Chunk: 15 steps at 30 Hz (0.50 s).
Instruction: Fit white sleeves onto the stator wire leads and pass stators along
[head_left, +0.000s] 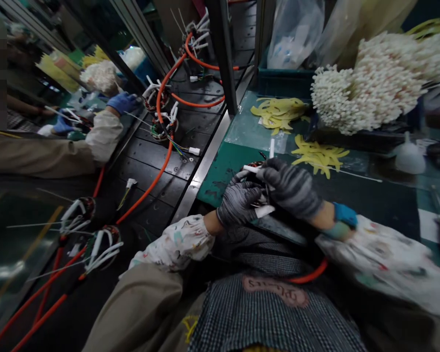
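At the near edge of the green mat, my left hand point(240, 201), in a grey striped glove, is closed around the side of a wound motor stator, which the gloves mostly cover. White sleeves point(252, 168) on its wires stick up between my hands. My right hand point(292, 188), gloved alike and slightly blurred, is bent over the stator with its fingers closed on the white-sleeved wires. The fingertips of both hands nearly meet. A white flap point(264, 211) shows below them. Yellow strips point(317, 155) lie on the bench just beyond my right hand.
Several stators point(164, 124) with white sleeves stand on the dark slatted conveyor point(143, 159), joined by orange cables point(161, 168). A metal post point(223, 58) rises beside the bench. A large bundle of white sleeves point(381, 80) sits at right. A co-worker's blue-gloved hand point(122, 102) is across the conveyor.
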Motion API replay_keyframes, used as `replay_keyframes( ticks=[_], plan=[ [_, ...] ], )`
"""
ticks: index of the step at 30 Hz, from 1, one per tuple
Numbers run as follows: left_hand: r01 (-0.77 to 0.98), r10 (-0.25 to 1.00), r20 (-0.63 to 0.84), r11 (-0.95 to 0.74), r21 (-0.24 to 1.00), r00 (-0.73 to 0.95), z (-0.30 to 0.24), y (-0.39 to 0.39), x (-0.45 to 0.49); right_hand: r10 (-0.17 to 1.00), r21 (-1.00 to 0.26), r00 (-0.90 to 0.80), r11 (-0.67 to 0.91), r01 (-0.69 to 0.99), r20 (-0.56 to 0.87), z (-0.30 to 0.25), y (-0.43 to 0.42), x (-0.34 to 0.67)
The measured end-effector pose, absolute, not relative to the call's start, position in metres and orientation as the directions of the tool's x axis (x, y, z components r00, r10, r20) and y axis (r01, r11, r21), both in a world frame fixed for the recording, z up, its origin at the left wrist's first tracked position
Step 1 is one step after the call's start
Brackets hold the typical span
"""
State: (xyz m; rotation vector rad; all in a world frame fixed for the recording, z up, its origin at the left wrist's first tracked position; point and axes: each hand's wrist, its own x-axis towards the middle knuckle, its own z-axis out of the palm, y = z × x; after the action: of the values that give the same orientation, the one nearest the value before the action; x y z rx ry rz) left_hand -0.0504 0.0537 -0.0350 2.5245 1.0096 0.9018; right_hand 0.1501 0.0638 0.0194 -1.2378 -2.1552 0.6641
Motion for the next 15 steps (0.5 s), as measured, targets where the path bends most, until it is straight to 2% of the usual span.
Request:
replay_keyframes(
  ticks=[2, 4, 7, 9, 11, 15],
  plan=[
    [0.475, 0.644, 0.486, -0.765, 0.435, 0.591, -0.031, 0.054, -0.056, 0.878, -0.666, -0.333, 0.477, 0.573, 0.343, 0.016, 0.074, 0.153],
    [0.485, 0.586, 0.513, -0.809, 0.332, 0.628, -0.026, 0.054, -0.065, 0.876, -0.68, -0.192, 0.467, 0.565, 0.442, 0.011, 0.074, 0.165],
    [0.566, 0.545, 0.49, -0.815, 0.122, 0.68, -0.012, 0.052, -0.084, 0.918, -0.704, -0.087, 0.355, 0.615, 0.387, -0.002, 0.064, 0.182],
    [0.548, 0.518, 0.396, -0.835, 0.043, 0.758, 0.001, 0.055, -0.096, 0.952, -0.725, -0.15, 0.3, 0.62, 0.265, -0.012, 0.062, 0.188],
    [0.457, 0.442, 0.289, -0.889, 0.017, 0.849, 0.016, 0.061, -0.103, 0.948, -0.734, -0.268, 0.305, 0.606, 0.173, -0.017, 0.072, 0.19],
    [0.306, 0.271, 0.249, -0.945, -0.113, 0.93, 0.039, 0.076, -0.102, 0.851, -0.756, -0.516, 0.401, 0.518, 0.098, -0.007, 0.116, 0.192]
  ],
)
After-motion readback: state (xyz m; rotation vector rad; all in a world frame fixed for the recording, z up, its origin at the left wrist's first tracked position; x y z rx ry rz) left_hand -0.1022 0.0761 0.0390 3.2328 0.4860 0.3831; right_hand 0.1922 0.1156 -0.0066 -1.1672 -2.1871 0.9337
